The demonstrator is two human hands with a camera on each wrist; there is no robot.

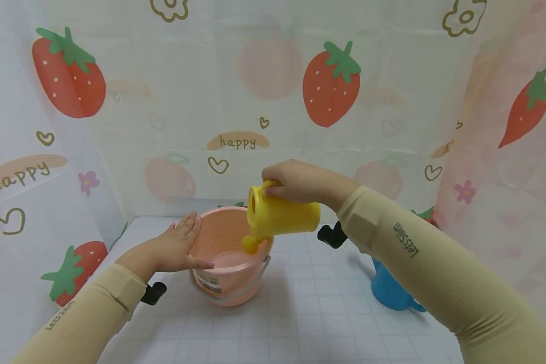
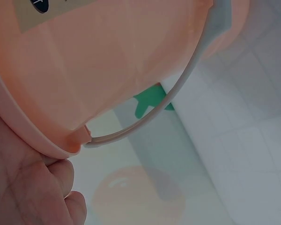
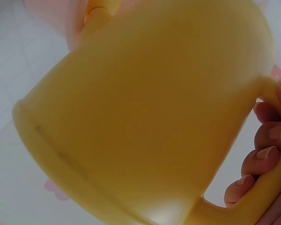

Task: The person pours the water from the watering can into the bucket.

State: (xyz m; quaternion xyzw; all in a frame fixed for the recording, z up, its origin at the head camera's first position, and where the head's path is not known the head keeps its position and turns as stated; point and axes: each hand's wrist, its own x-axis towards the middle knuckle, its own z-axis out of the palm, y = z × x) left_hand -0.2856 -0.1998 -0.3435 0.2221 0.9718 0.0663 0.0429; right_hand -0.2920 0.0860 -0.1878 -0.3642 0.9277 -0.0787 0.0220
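Observation:
A yellow watering can (image 1: 287, 216) is tipped on its side over a pink bucket (image 1: 232, 289). My right hand (image 1: 296, 178) grips its handle from above; in the right wrist view the fingers (image 3: 267, 159) curl round the handle (image 3: 241, 208). The can's round spout end (image 1: 250, 244) points down inside the bucket's mouth. My left hand (image 1: 173, 248) rests on the bucket's left rim with fingers spread and the thumb along the near rim. In the left wrist view, its palm (image 2: 18, 178) lies against the rim (image 2: 37, 145).
On the right, a blue container (image 1: 393, 288) with a handle stands partly behind my right forearm. The bucket's grey carrying handle (image 1: 255, 283) hangs down its front. A strawberry-patterned curtain (image 1: 273, 101) surrounds the white tiled tabletop (image 1: 309, 313).

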